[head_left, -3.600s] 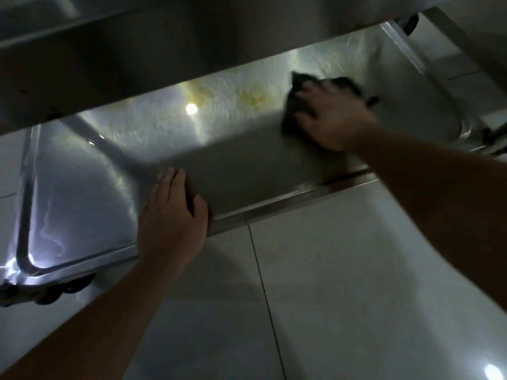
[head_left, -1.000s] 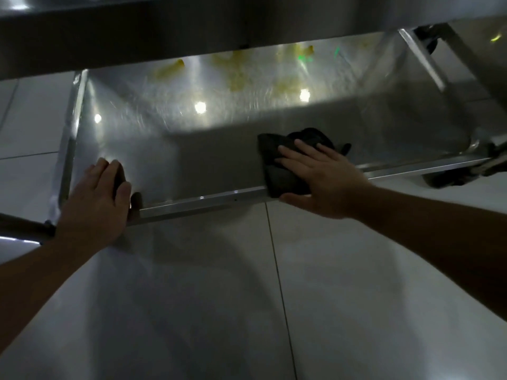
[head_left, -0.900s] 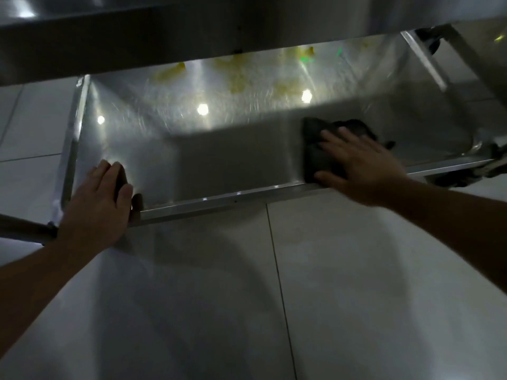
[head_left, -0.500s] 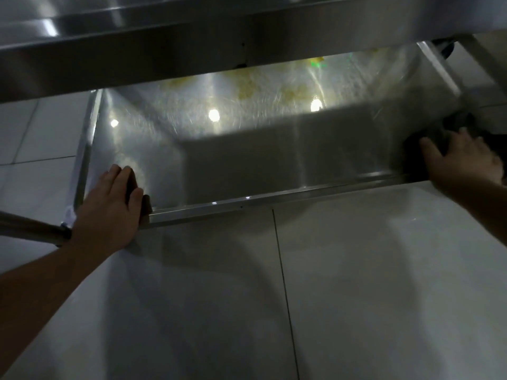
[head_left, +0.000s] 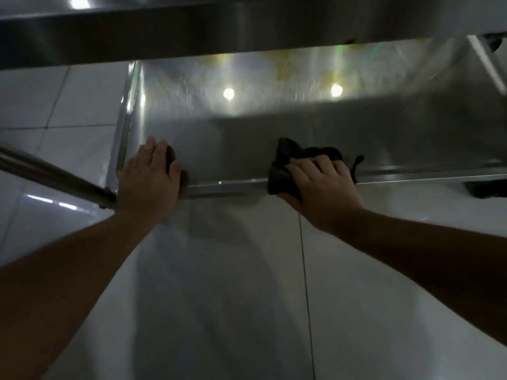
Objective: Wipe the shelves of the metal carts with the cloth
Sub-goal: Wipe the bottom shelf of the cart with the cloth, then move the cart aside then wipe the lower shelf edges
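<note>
An upper shelf [head_left: 247, 28] crossed the top of the frame and hid the far part of the lower shelf [head_left: 274, 127]; a metal bar [head_left: 55, 176] entered from the left. The left hand [head_left: 149, 179] lay flat on the shelf's front left corner, fingers straight. The right hand [head_left: 323, 185] pressed the dark cloth [head_left: 285, 160] on the front rim, centre right, fingers spread over it

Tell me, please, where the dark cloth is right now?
In the head view, the cloth lies on the front edge of the cart's bottom shelf, right of centre, under the right hand.
</note>
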`<state>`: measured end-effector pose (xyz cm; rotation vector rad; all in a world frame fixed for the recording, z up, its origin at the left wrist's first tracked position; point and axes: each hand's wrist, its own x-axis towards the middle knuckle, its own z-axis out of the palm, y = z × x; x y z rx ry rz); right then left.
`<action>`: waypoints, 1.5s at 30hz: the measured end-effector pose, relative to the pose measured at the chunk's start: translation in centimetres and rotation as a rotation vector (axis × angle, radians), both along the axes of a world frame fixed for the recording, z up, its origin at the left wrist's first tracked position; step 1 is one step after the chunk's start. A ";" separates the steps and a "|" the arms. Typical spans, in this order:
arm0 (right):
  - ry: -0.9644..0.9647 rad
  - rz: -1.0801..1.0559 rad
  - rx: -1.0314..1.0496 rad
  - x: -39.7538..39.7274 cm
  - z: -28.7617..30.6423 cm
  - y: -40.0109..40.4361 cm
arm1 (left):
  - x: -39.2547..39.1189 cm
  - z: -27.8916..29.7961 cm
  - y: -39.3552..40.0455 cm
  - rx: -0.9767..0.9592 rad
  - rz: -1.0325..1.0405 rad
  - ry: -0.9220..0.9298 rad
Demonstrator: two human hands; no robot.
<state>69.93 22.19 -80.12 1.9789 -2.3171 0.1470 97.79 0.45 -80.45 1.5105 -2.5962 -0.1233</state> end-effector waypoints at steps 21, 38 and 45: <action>-0.474 -0.204 0.883 15.4 24.2 12.5 | 7.3 24.8 28.2 0.744 -0.036 -0.344; -0.279 0.077 1.187 24.9 64.9 -5.2 | 19.3 63.6 15.9 0.741 0.147 -0.262; -0.206 0.250 1.022 32.0 77.5 -13.1 | 24.3 74.9 8.3 0.597 0.259 -0.222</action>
